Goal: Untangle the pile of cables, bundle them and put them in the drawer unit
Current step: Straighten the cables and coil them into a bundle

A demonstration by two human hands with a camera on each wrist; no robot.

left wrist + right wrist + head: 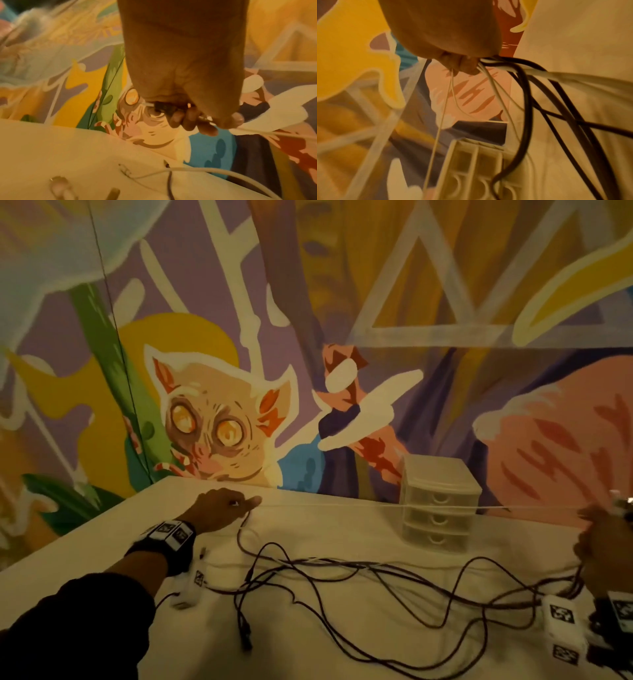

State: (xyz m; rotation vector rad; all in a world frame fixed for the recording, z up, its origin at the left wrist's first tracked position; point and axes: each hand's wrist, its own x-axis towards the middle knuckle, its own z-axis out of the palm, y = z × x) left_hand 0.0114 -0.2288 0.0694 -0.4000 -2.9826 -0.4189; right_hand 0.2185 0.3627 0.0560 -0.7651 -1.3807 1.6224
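A painted wall (212,337) with a wide-eyed cartoon creature is filling the background from nine o'clock round to three o'clock. Below it a white table (359,628) is stretching across the lower half of the head view. A small drawer unit (440,503) with three drawers is standing on the table at about two o'clock, all drawers looking pushed in. Dark cables (376,580) are sprawling in loose tangled loops over the table from the centre toward four o'clock, well apart from the drawer unit. A thin white cable (376,505) is stretching taut between the two hands, crossing in front of the drawer unit. The left hand (222,505), at about ten o'clock from the pile, is pinching one end of that white cable (257,132) between thumb and curled fingers (190,119). The right hand (603,539), at the three o'clock edge, is clenching a bunch of white and dark cables (522,75) in its fist (460,63).
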